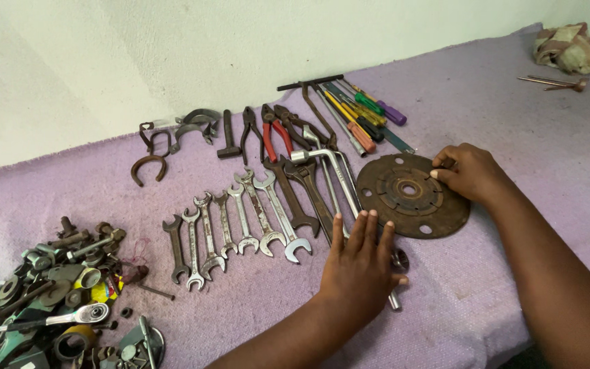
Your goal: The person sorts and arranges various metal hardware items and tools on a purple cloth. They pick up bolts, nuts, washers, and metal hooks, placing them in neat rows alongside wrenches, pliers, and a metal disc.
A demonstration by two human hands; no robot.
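Disc (410, 195): rusty, round, flat on the purple cloth (500, 287), just right of the spanner row (237, 229). Left hand (362, 263), open and palm down, lies at the disc's near-left edge over an L-shaped socket wrench (336, 171). Right hand (467, 172) pinches the disc's far-right rim. No long axis; the right hand has the firmer contact. Screwdrivers (363, 113) lie beyond the disc.

A round, rusty brown metal disc (412, 195) with a centre hole, radial slots and small outer holes lies flat on the purple cloth-covered surface (513, 137). A bent chrome L-shaped socket wrench (336, 179) lies just left of it, its long shank running toward the near edge.
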